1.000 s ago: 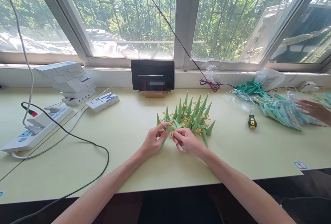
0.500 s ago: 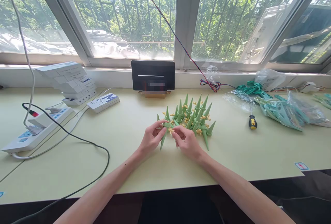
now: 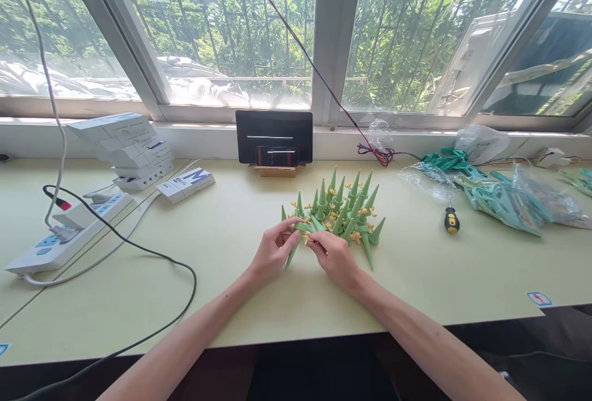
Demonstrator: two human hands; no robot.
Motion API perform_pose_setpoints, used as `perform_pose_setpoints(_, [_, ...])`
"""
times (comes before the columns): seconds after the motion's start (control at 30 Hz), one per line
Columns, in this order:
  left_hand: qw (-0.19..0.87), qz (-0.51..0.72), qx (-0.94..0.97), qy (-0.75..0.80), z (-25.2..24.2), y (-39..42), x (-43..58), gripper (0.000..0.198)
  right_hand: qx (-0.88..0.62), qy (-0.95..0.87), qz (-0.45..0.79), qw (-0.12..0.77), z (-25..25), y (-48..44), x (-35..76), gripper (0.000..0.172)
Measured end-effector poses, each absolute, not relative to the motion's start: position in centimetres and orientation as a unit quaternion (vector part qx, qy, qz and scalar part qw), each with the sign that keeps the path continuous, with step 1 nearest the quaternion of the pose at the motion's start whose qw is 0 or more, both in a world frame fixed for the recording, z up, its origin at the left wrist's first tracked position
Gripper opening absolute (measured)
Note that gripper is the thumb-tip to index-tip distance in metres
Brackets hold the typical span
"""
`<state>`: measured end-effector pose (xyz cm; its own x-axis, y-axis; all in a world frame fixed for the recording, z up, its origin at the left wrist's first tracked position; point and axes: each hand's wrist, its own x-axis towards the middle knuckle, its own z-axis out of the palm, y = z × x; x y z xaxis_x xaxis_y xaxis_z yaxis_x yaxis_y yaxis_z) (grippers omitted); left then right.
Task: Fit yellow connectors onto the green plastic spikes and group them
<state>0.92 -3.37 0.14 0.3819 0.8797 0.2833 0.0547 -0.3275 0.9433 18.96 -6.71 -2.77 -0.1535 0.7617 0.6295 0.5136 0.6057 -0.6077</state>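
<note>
My left hand [image 3: 272,250] pinches a green plastic cone [image 3: 291,257] by its wider collared end, the tip slanting down toward me. Close beside it, my right hand [image 3: 338,258] has thumb and fingers closed on a small yellow plastic piece [image 3: 306,238], which is at or against the cone's collar; whether the two are joined I cannot tell. Just beyond both hands stands a cluster of similar green cones [image 3: 322,198], mostly upright, with small yellow pieces [image 3: 355,236] among them. One cone [image 3: 367,249] on the near side points down toward me.
A tablet [image 3: 274,129] with a phone before it stands at the back. White boxes [image 3: 139,151] and a power strip [image 3: 69,243] with trailing cables are on the left. On the right lie a screwdriver [image 3: 452,221] and bagged green parts [image 3: 502,200].
My right hand's fingers have shifted slightly and lie flatter over the yellow piece. The left hand holds the cone in nearly the same place.
</note>
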Motion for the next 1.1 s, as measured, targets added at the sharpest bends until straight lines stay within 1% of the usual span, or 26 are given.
perform_pose_setpoints(0.17, [0.450,0.426,0.706,0.343,-0.1,-3.2,0.9,0.034,-0.435,-0.758,0.116,0.473,-2.9,-6.8,19.0,0.025])
perform_pose_setpoints(0.43, [0.435,0.418,0.722,0.338,-0.1,-3.1,0.8,0.036,-0.437,-0.731,0.162,0.498,-2.5,-6.7,18.9,0.025])
perform_pose_setpoints(0.77, [0.400,0.403,0.752,0.337,-0.5,-2.8,0.6,0.034,-0.431,-0.623,0.404,0.512,-0.9,-7.4,18.7,0.028])
perform_pose_setpoints(0.97, [0.400,0.396,0.759,0.329,-0.5,-2.7,0.6,0.034,-0.427,-0.571,0.497,0.495,-0.3,-7.2,18.9,0.035])
perform_pose_setpoints(1.1, [0.402,0.392,0.760,0.326,-0.7,-2.7,0.5,0.033,-0.420,-0.554,0.540,0.474,0.1,-7.1,19.2,0.037])
